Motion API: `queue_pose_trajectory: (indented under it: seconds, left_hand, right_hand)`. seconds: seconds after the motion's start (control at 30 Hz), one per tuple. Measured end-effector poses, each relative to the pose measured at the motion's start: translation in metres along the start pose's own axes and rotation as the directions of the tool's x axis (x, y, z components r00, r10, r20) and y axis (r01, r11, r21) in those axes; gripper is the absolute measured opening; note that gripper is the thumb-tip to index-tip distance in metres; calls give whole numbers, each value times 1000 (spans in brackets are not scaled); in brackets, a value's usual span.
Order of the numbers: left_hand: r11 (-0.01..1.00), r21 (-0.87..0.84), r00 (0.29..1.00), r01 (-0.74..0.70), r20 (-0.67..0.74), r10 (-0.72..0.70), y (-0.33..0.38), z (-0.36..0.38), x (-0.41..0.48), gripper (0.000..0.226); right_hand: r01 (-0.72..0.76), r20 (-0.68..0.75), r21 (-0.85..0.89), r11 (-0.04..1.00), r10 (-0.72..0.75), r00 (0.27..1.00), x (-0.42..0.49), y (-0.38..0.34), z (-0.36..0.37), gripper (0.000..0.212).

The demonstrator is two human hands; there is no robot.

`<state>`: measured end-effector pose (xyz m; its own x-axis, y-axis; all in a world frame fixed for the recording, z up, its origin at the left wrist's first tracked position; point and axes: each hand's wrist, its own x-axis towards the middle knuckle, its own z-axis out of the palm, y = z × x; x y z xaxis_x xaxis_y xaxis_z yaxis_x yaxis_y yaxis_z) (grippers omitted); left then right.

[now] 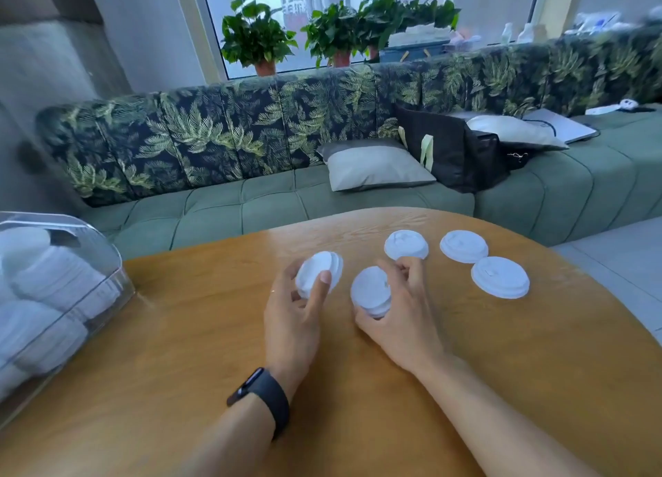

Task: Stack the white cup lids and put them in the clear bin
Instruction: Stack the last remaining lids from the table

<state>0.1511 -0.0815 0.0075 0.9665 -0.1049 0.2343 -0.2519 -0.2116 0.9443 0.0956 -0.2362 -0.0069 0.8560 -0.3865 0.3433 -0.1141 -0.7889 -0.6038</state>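
Observation:
My left hand (293,319) grips a small stack of white cup lids (317,274), tilted on edge above the wooden table (179,351). My right hand (401,319) grips a second stack of white lids (369,292) just right of the first, thumb under it and fingers over the far side. Three single white lids lie flat on the table beyond my right hand: one (406,244) by my fingertips, one (463,246) further right, one (500,277) nearest the right edge. The clear bin (71,240) stands at the table's left edge with white lids inside.
A green sofa (250,211) with leaf-print backrest runs behind the table, carrying grey cushions (376,168), a black bag (447,150) and a laptop (566,125). Potted plants (258,36) stand on the window sill. A black watch (265,394) is on my left wrist.

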Motion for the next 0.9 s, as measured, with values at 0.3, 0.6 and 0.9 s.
queue_pose_trajectory:
  seconds: [0.3,0.6,0.9]
  left_hand:
    - [999,-40,998,-37,45,39,8,-50,-90,53]
    - [997,-22,994,-68,87,70,16,-58,-109,65]
    - [996,6,981,-88,172,85,8,-55,-102,79]
  right_hand:
    - [-255,19,552,794,294,956,-84,-49,-11,67]
    - [-357,172,706,612,341,924,-107,-68,-18,49]
    - [-408,245,811,420,389,888,-97,-60,-16,8]
